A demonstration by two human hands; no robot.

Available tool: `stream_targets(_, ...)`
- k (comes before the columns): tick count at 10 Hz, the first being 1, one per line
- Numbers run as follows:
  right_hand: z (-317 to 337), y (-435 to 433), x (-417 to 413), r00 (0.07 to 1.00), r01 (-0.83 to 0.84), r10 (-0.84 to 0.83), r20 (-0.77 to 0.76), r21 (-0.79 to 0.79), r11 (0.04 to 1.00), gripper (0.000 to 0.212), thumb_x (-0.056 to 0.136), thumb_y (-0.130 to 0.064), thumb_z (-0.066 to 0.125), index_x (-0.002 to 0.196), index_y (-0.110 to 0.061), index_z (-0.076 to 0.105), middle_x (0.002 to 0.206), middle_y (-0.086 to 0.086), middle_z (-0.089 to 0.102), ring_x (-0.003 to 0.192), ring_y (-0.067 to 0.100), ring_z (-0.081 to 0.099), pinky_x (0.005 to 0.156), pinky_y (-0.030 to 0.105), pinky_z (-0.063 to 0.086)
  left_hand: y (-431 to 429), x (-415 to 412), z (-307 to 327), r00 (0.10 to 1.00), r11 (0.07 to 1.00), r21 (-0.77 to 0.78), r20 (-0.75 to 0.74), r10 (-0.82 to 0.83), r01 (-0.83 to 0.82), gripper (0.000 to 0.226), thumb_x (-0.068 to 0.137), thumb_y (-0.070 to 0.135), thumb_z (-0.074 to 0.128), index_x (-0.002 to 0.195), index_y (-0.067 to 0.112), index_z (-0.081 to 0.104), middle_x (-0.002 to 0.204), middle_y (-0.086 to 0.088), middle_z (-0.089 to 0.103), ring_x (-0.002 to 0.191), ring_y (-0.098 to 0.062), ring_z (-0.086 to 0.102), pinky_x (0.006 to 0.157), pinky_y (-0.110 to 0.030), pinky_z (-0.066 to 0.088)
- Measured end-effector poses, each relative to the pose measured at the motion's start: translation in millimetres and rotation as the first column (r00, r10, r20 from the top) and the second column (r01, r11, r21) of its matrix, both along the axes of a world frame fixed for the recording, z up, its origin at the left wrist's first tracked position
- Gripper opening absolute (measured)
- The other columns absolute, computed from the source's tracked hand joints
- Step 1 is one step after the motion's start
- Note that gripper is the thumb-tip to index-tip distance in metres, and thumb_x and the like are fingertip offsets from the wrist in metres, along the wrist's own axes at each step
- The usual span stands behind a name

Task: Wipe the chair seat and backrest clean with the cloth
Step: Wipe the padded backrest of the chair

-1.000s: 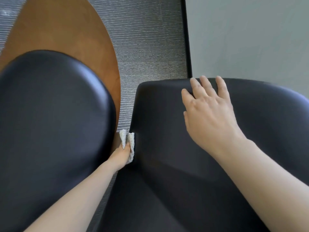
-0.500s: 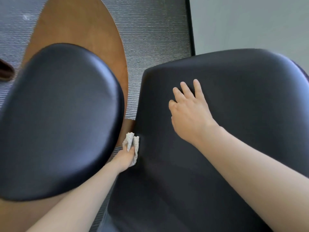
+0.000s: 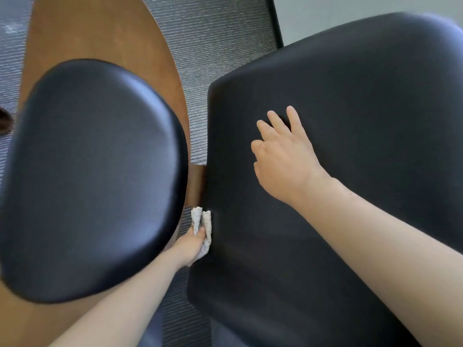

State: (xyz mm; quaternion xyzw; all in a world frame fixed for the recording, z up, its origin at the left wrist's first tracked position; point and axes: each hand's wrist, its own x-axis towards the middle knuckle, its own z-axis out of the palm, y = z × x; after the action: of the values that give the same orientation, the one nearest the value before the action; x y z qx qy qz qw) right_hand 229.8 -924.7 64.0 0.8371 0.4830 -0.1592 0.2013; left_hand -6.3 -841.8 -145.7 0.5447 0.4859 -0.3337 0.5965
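A black padded chair (image 3: pixel 350 101) fills the right half of the view, seen from above. My right hand (image 3: pixel 283 156) lies flat on its black surface with the fingers spread, holding nothing. My left hand (image 3: pixel 191 245) is closed around a small pale grey cloth (image 3: pixel 204 221) and presses it against the chair's left edge, low in the gap between the two chairs. Part of the cloth is hidden inside my fist.
A second black chair (image 3: pixel 92 176) stands close on the left, leaving only a narrow gap. A brown oval wooden table (image 3: pixel 105 38) lies behind and under it. Grey ribbed carpet (image 3: pixel 220 33) covers the floor, and a pale wall (image 3: pixel 338 11) rises at the back right.
The view has tilted so more of the right chair shows above my right hand. My right hand sits lower on the surface. My left hand still holds the cloth at the chair's left edge.
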Motion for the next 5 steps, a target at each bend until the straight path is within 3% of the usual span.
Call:
stream_targets(1,-8.0,-3.7,-24.0,0.997,0.075,-0.075,0.004,0.025,0.997,0.035,0.093,-0.031,0.044,0.122,-0.016,0.057,0.152,0.014,0.030,0.145,0.034,0.011,0.117,0.055,-0.001,2.4,-1.6,9.2,0.994,0.995,0.007,-0.049,-0.100,0.101,0.058,0.099,0.044,0.036,0.147,0.012,0.030,0.150,-0.010,0.036,0.124,-0.011,0.045,0.091,-0.017,0.036)
stream_targets(2,-16.0,-7.0,-58.4,0.984,0.180,-0.178,-0.026,0.051,0.982,0.032,0.093,-0.030,0.045,0.117,-0.015,0.061,0.150,0.013,0.033,0.145,0.033,0.013,0.117,0.054,0.000,6.7,-5.0,11.8,0.987,0.987,-0.037,-0.025,-0.160,0.159,0.057,0.095,0.040,0.047,0.144,0.015,0.036,0.142,-0.012,0.047,0.129,-0.032,0.048,0.108,-0.044,0.040)
stream_targets(3,-20.0,-16.0,-98.6,0.950,0.311,-0.305,-0.070,0.083,0.947,0.030,0.092,-0.028,0.049,0.114,-0.015,0.064,0.148,0.013,0.037,0.145,0.032,0.015,0.118,0.051,0.000,6.9,-14.8,18.3,0.981,0.979,-0.075,-0.021,-0.192,0.190,0.055,0.092,0.042,0.045,0.143,0.024,0.037,0.129,-0.015,0.059,0.106,-0.030,0.064,0.085,-0.043,0.056)
stream_targets(4,-20.7,-29.7,-139.8,0.912,0.410,-0.402,-0.084,0.123,0.904,0.022,0.087,-0.022,0.056,0.100,-0.010,0.069,0.142,0.016,0.046,0.141,0.034,0.026,0.118,0.050,0.007,5.1,-24.9,21.9,0.965,0.962,-0.077,0.031,-0.260,0.262,0.052,0.091,0.050,0.043,0.139,0.033,0.035,0.122,-0.009,0.062,0.104,-0.027,0.065,0.080,-0.041,0.057)
stream_targets(5,-24.3,-44.0,-173.0,0.892,0.453,-0.447,-0.072,0.151,0.879,0.018,0.081,-0.017,0.061,0.092,-0.006,0.070,0.138,0.020,0.051,0.138,0.036,0.034,0.117,0.053,0.015,5.3,-37.8,12.8,0.959,0.955,-0.094,0.049,-0.278,0.282,0.080,0.069,0.072,0.040,0.141,0.041,0.029,0.134,-0.003,0.055,0.115,-0.023,0.059,0.097,-0.045,0.050)
